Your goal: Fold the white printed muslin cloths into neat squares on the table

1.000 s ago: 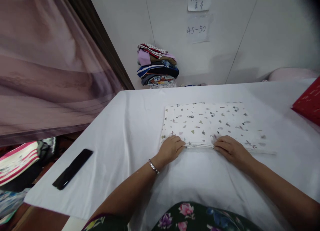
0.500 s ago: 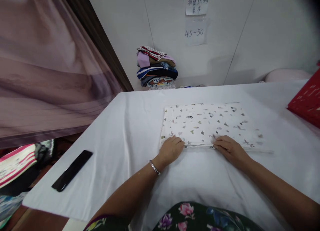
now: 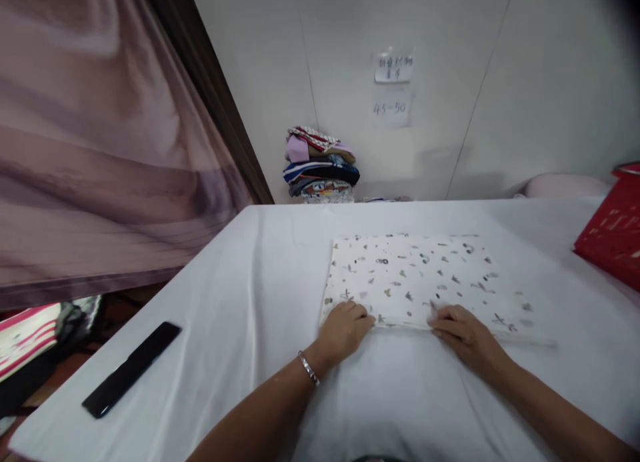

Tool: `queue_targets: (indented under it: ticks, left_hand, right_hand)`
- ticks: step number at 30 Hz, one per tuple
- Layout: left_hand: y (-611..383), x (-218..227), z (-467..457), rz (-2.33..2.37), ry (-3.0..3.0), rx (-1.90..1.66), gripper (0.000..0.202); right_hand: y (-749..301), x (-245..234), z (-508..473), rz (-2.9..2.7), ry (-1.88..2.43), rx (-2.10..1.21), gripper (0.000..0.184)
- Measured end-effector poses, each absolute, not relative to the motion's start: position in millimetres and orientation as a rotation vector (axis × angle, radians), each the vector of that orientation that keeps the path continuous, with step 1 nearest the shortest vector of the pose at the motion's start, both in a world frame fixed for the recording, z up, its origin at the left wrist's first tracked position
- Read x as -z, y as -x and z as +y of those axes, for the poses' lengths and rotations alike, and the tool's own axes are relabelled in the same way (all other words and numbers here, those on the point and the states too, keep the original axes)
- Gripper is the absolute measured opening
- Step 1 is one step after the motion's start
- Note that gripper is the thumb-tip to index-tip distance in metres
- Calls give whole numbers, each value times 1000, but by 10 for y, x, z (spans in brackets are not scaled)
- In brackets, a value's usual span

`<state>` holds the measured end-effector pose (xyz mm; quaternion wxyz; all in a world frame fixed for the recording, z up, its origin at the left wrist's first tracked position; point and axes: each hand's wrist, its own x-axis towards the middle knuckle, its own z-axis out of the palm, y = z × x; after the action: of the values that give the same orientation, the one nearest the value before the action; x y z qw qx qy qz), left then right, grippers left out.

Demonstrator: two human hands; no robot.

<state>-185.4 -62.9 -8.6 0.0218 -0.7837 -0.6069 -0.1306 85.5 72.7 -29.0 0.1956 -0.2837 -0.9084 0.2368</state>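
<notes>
A white cloth printed with small plants and other little motifs lies folded flat on the table. Its near edge is where both my hands rest. My left hand, with a silver bracelet at the wrist, has its fingers closed on that edge near the left corner. Farther right along the same edge, my right hand pinches the fabric between thumb and fingers. A short stretch of the folded edge shows between the two hands. To the right of my right hand, a thin strip of the cloth sticks out.
A white tablecloth covers the table. On it lie a black phone-like slab at left and a red bag at right. Behind the far edge rises a stack of folded fabrics. A pinkish curtain hangs at left.
The camera view has tilted up, so everything sits lower in the picture. Both hands stay on the cloth's near edge, with little visible movement against it.
</notes>
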Motion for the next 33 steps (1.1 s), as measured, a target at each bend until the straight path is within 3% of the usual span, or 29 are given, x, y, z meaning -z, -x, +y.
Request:
queue_targets:
  ticks: [8, 16, 21, 24, 27, 33]
  left_hand:
    - [1832, -161, -388, -2140, 2282, 793, 27]
    - [1973, 197, -192, -2298, 2235, 305, 60]
    - [2042, 58, -21, -2483, 2220, 253, 62]
    - [2113, -39, 166, -2441, 2022, 286, 61]
    - [2231, 51, 272, -2443, 1901, 227, 62]
    - [2348, 266, 271, -2435, 1868, 202, 59]
  right_hand:
    - [-581, 81, 822, -2443, 800, -985, 38]
    - [-543, 211, 1151, -2823, 1098, -504, 66]
    - [-540, 155, 1323, -2807, 1138, -574, 71]
    - [-543, 101, 1639, -2759, 1203, -363, 65]
    - [-686, 175, 2009, -2695, 1480, -94, 62]
    - [-986, 445, 2274, -2631, 1693, -66, 67]
